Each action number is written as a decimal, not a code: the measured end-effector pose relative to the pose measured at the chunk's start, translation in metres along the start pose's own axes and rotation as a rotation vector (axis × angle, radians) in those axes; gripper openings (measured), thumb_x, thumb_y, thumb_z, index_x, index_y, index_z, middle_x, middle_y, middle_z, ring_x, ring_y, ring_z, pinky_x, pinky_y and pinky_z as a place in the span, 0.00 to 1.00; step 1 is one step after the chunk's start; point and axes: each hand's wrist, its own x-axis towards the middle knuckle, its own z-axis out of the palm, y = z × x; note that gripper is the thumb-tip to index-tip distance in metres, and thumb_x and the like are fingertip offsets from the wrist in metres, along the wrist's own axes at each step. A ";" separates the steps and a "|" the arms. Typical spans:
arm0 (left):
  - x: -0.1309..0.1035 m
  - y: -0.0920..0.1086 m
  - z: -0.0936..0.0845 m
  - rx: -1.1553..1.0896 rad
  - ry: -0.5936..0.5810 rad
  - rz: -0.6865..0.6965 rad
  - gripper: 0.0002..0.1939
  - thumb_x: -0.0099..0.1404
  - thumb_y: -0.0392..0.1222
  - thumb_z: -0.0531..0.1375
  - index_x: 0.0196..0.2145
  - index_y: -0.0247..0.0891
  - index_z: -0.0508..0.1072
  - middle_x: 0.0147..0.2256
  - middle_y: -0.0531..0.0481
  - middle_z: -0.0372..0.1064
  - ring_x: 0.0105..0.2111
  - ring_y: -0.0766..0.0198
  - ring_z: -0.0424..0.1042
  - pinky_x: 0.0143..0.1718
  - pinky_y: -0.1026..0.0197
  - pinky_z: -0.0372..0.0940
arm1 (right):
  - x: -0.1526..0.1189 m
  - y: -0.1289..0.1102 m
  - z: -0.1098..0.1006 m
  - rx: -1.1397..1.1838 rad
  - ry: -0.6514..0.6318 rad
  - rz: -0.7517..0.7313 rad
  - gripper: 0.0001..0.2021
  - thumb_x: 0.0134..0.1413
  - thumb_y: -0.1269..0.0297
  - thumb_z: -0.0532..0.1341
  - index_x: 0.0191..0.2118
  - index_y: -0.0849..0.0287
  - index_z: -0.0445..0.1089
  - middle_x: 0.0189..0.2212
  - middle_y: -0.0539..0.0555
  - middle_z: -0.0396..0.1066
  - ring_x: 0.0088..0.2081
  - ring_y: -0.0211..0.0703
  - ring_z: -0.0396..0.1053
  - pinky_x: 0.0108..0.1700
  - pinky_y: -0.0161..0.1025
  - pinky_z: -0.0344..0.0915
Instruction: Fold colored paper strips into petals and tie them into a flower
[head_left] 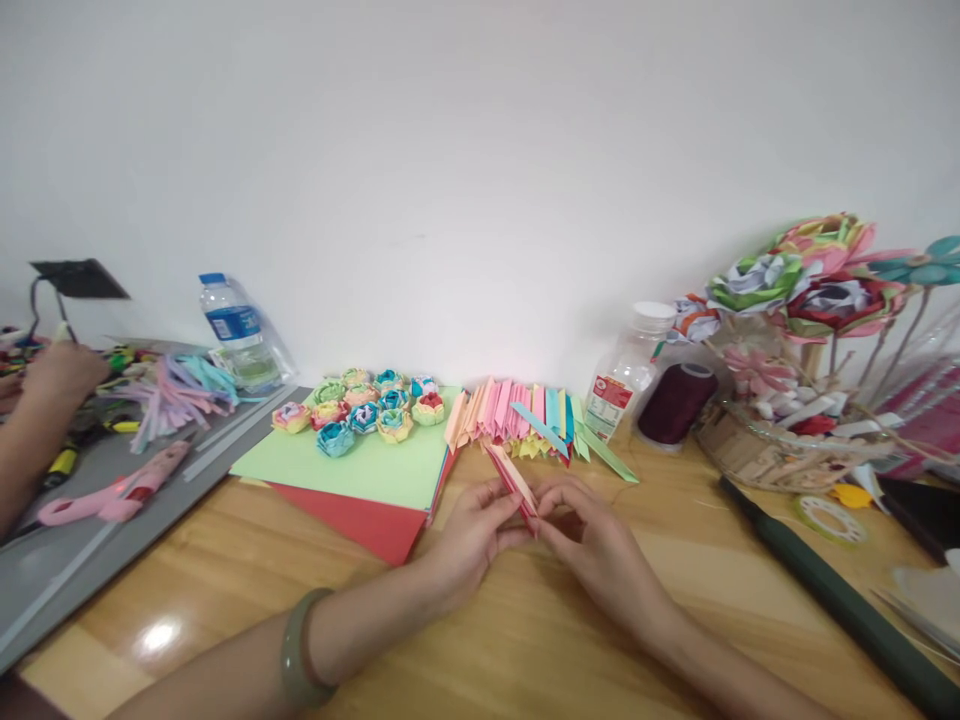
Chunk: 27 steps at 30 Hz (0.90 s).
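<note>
My left hand [480, 530] and my right hand [581, 520] meet over the wooden table, both closed on a folded paper strip [513, 474] in pink, red and cream. Its long end points away from me, toward a row of folded paper strips [510, 410] in orange, pink, yellow and blue. My fingers cover the near end. Left of that row, several small folded paper flowers [363, 417] rest on a stack of coloured paper [337, 477], light green on top with red sticking out below.
Along the wall stand a water bottle [234, 325], a clear jar [622, 375] and a dark thread spool [677, 405]. Paper flowers fill a basket [750, 450] at right, near a dark green rod [832, 590]. A pink glue gun [124, 492] lies left, near another person's hand [64, 375].
</note>
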 end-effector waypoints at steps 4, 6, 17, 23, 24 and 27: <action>-0.001 0.001 0.000 0.023 0.033 0.006 0.10 0.53 0.38 0.61 0.34 0.30 0.71 0.31 0.45 0.68 0.33 0.65 0.68 0.39 0.59 0.63 | 0.001 0.001 -0.002 0.109 0.004 0.104 0.05 0.51 0.65 0.56 0.27 0.58 0.64 0.28 0.50 0.67 0.31 0.39 0.66 0.33 0.35 0.62; -0.001 0.001 -0.001 0.030 0.027 0.019 0.09 0.54 0.38 0.61 0.32 0.30 0.71 0.31 0.46 0.67 0.33 0.65 0.67 0.39 0.59 0.63 | 0.001 0.000 -0.003 0.144 0.007 0.130 0.05 0.50 0.64 0.57 0.26 0.58 0.65 0.28 0.50 0.67 0.31 0.39 0.65 0.33 0.35 0.61; 0.000 0.001 -0.001 0.004 0.025 0.011 0.09 0.54 0.38 0.61 0.33 0.30 0.71 0.30 0.46 0.68 0.33 0.65 0.68 0.42 0.57 0.62 | -0.002 0.000 0.001 0.153 -0.031 0.189 0.05 0.50 0.63 0.55 0.31 0.58 0.65 0.25 0.49 0.67 0.27 0.37 0.64 0.30 0.34 0.60; -0.001 0.000 -0.002 0.022 0.017 -0.001 0.11 0.53 0.38 0.61 0.34 0.31 0.72 0.34 0.44 0.70 0.35 0.62 0.69 0.43 0.57 0.62 | -0.004 -0.003 0.000 -0.087 -0.038 0.086 0.03 0.51 0.67 0.54 0.32 0.56 0.65 0.29 0.49 0.68 0.31 0.39 0.65 0.33 0.35 0.60; -0.001 0.000 -0.002 0.030 0.007 0.003 0.11 0.53 0.39 0.61 0.34 0.31 0.72 0.34 0.43 0.70 0.35 0.62 0.69 0.42 0.57 0.62 | -0.004 -0.003 0.000 -0.098 -0.035 0.080 0.03 0.51 0.67 0.54 0.32 0.56 0.65 0.29 0.49 0.68 0.31 0.39 0.65 0.33 0.35 0.60; -0.002 0.000 -0.002 0.046 -0.005 0.004 0.11 0.54 0.39 0.61 0.34 0.30 0.72 0.33 0.43 0.70 0.35 0.62 0.69 0.42 0.57 0.62 | -0.004 -0.004 0.000 -0.110 -0.043 0.065 0.04 0.52 0.67 0.54 0.31 0.56 0.65 0.29 0.49 0.68 0.31 0.39 0.65 0.33 0.35 0.60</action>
